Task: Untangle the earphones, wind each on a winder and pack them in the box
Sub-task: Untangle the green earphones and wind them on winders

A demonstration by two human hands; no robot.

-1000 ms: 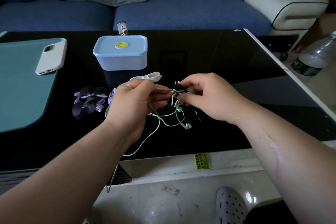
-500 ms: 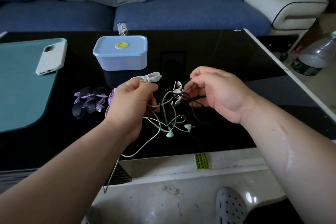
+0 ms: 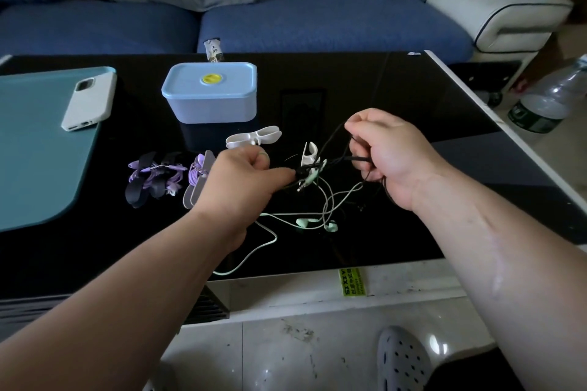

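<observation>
left hand point(image 3: 241, 178): pinches the tangle's knot, black cable point(image 3: 332, 138) with mint-green earphones point(image 3: 306, 223); in front of the lidded blue box point(image 3: 209, 105)
right hand point(image 3: 384, 149): curled round black cable loops; front-right of the box
white winder point(image 3: 254, 138): on worktop point(image 3: 381, 89), just before the box

Glossy black glass table point(image 3: 397, 95), mirror-smooth; matt plastic box point(image 3: 209, 98); smooth rubbery earphone cords point(image 3: 330, 203); woven cloth sofa point(image 3: 317, 22) behind.

There are four winders: white winder point(image 3: 254, 137), second white winder point(image 3: 309, 152), dark winder point(image 3: 142, 189), grey winder point(image 3: 194, 197). Four earphone sets: purple earphones point(image 3: 158, 169), second purple earphones point(image 3: 197, 169), green earphones point(image 3: 305, 223), black earphones point(image 3: 356, 158). One box point(image 3: 209, 106), one phone point(image 3: 89, 103).
</observation>
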